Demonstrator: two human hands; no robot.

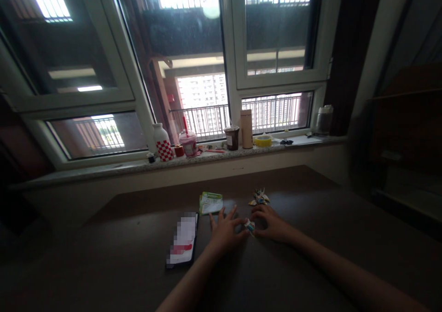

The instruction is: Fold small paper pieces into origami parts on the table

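Note:
Both my hands rest on the dark table with a small folded piece of patterned paper between them. My left hand pinches its left side with thumb and forefinger while the other fingers spread out. My right hand curls around its right side, fingers pressed on it. Just beyond my right hand lies a small finished folded paper figure. A green and white paper packet lies just beyond my left hand.
A phone lies screen up left of my left hand. The stone windowsill behind the table carries a checked bottle, a pink drink cup, a dark cup, a tall flask, yellow tape, scissors and a jar.

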